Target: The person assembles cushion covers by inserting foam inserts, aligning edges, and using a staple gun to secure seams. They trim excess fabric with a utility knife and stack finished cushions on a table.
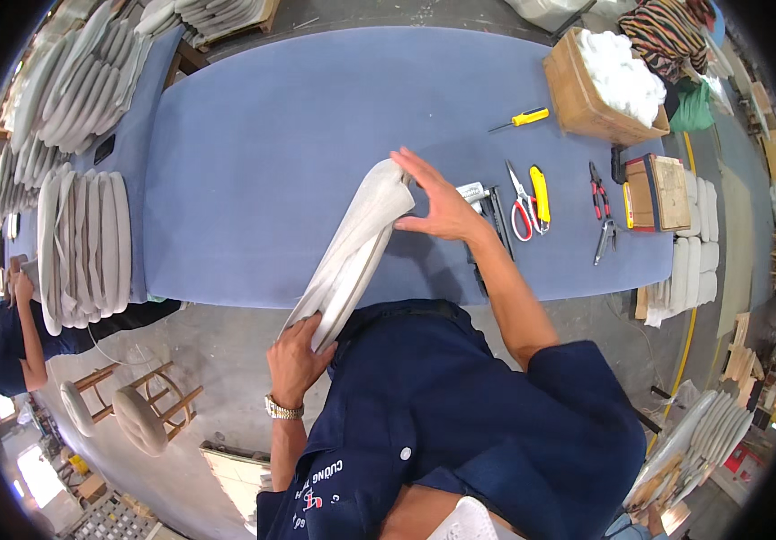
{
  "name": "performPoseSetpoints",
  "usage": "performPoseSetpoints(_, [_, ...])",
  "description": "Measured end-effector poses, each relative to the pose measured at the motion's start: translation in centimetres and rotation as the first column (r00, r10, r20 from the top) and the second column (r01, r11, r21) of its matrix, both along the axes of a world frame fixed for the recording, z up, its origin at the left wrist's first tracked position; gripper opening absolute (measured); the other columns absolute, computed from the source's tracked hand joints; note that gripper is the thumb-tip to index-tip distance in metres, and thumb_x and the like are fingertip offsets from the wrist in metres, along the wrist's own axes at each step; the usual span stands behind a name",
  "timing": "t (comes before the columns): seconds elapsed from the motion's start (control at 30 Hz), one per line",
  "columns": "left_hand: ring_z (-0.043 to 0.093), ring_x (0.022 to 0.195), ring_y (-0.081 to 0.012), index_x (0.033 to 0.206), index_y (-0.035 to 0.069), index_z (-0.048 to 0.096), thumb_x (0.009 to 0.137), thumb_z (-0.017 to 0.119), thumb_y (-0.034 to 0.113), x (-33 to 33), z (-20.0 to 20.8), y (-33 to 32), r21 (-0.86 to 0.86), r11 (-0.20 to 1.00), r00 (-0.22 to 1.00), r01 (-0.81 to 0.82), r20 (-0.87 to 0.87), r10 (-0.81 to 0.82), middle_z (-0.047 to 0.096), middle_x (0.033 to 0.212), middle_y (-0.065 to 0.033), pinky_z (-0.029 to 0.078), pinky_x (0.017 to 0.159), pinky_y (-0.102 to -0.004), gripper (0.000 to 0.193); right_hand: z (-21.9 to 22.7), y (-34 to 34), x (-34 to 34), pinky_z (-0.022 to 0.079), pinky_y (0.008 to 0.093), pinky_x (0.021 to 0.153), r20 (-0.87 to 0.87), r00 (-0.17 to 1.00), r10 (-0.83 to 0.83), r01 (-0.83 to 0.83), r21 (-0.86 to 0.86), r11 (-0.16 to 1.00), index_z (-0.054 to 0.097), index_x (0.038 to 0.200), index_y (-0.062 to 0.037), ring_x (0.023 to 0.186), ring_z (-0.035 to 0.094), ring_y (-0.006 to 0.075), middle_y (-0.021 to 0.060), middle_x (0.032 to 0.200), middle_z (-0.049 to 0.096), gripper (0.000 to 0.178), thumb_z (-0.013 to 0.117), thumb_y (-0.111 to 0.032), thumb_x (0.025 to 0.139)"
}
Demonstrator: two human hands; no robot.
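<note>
A light grey fabric-covered seat pad (352, 234) is held tilted on edge over the near side of the blue table, its pale underside partly showing. My left hand (300, 355), with a metal watch on the wrist, grips its near end. At the far end, my right hand (442, 205) spans the pad's edge between spread thumb and fingers. Just beyond that hand lies a black and silver staple gun (491, 216), partly covered by my forearm. Scissors with red and white handles (523, 211) and a yellow utility knife (541, 198) are to its right.
On the blue table (271, 135) lie a yellow screwdriver (529, 117), red-handled pliers (598, 189) and a grey plier-like tool (605, 238). A cardboard box of white stuffing (568, 85) stands far right. Stacked pads (86, 243) and another person (14, 333) are left; stools (140, 418) stand below.
</note>
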State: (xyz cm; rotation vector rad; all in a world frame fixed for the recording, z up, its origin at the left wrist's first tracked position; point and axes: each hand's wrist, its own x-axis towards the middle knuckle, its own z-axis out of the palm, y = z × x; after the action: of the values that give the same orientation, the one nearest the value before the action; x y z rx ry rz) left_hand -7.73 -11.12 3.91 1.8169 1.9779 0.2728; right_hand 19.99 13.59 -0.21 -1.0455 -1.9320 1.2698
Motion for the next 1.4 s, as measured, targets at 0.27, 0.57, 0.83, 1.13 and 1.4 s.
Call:
performPoseSetpoints(0.27, [0.067,0.095,-0.0305,0.132,0.014,0.067,0.085,0.08,0.032,1.7,2.6,5.8,-0.022,1.0,0.992,-0.008,0.123,0.011,0.071,0.105,-0.0078,0.055,0.079,-0.0422,0.052,-3.0,4.7,-0.7,0.047,0.0413,0.108,0.057,0.984,0.171,-0.18,0.217,0.96,0.08,0.108,-0.0136,0.134,0.055,0.0314,0.01,0.127,0.071,0.031,0.085,-0.021,0.079])
performPoseSetpoints(0.57, [0.06,0.123,-0.0411,0.146,0.012,0.051,0.089,0.077,0.045,8.3,-2.9,18.8,0.279,0.956,0.979,0.087,0.152,-0.134,0.06,0.138,-0.0202,0.051,0.098,-0.0492,0.071,-1.7,7.3,-3.1,0.047,0.0336,0.062,0.138,0.99,-0.03,0.037,-0.049,0.998,0.078,0.082,-0.0079,0.063,0.057,0.0167,0.0042,0.067,0.066,0.03,0.08,-0.038,0.083])
performPoseSetpoints(0.83, [0.069,0.098,-0.0422,0.139,0.01,0.053,0.095,0.069,0.041,6.9,-4.4,22.8,0.213,0.961,0.943,0.177,0.243,-0.228,0.072,0.11,-0.0221,0.054,0.082,-0.0506,0.056,-4.7,8.8,-2.9,0.049,0.0332,0.065,-0.034,0.992,-0.119,0.116,-0.068,0.991,0.079,0.082,-0.0082,0.067,0.062,0.015,0.0031,0.073,0.072,0.027,0.081,-0.036,0.083])
performPoseSetpoints(1.13, [0.07,0.083,-0.0441,0.125,0.005,0.062,0.095,0.063,0.022,7.4,-5.4,27.0,0.256,0.936,0.946,0.24,0.155,-0.285,0.075,0.095,-0.0209,0.054,0.076,-0.052,0.035,-3.8,9.7,-2.8,0.05,0.0317,0.067,0.03,0.991,-0.132,0.135,-0.164,0.977,0.078,0.089,-0.0082,0.071,0.062,0.0123,0.0035,0.077,0.073,0.022,0.076,-0.03,0.09])
performPoseSetpoints(1.4, [0.072,0.093,-0.04,0.111,0.003,0.069,0.092,0.066,0.02,8.9,-6.3,28.8,0.182,0.972,0.916,0.148,0.346,-0.204,0.076,0.103,-0.0194,0.056,0.081,-0.048,0.026,-6.6,10.1,-1.0,0.051,0.0312,0.077,-0.124,0.988,-0.091,0.057,-0.255,0.965,0.075,0.103,-0.0076,0.079,0.064,0.0148,0.0076,0.089,0.075,0.02,0.068,-0.024,0.097])
